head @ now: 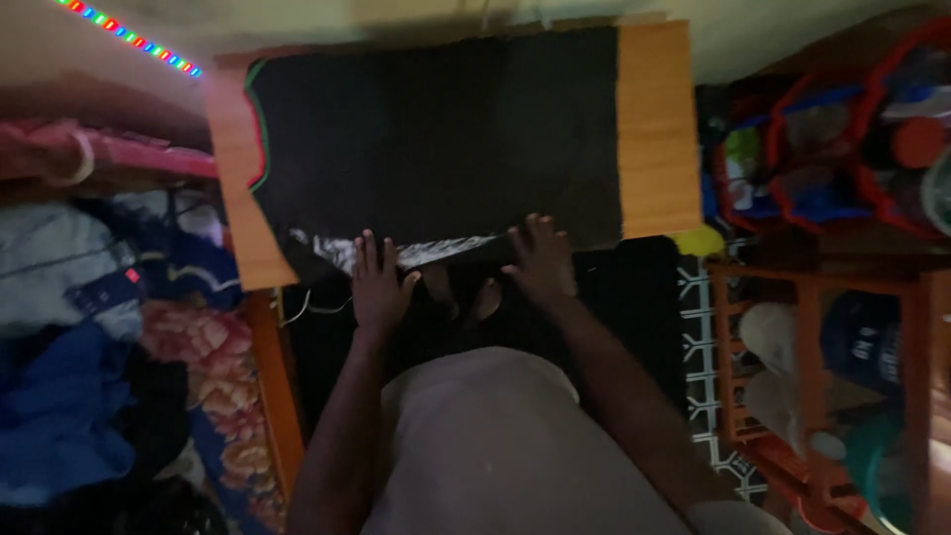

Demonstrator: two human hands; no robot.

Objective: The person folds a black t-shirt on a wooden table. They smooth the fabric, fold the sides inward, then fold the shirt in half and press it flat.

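Note:
A black garment [436, 129] with a red and green trimmed edge at its left lies spread flat over a small wooden table [654, 119]. My left hand [378, 282] rests flat, fingers apart, on the garment's near edge where a pale shiny lining shows. My right hand [540, 260] lies flat with spread fingers on the same near edge, further right. Neither hand grips anything. My feet show below the table's front edge.
A heap of blue, grey and flowered clothes [89, 376] fills the left side. A coloured light strip [129, 38] runs at the top left. Red-rimmed baskets [842, 139] and a wooden shelf rack [812, 367] with containers stand on the right.

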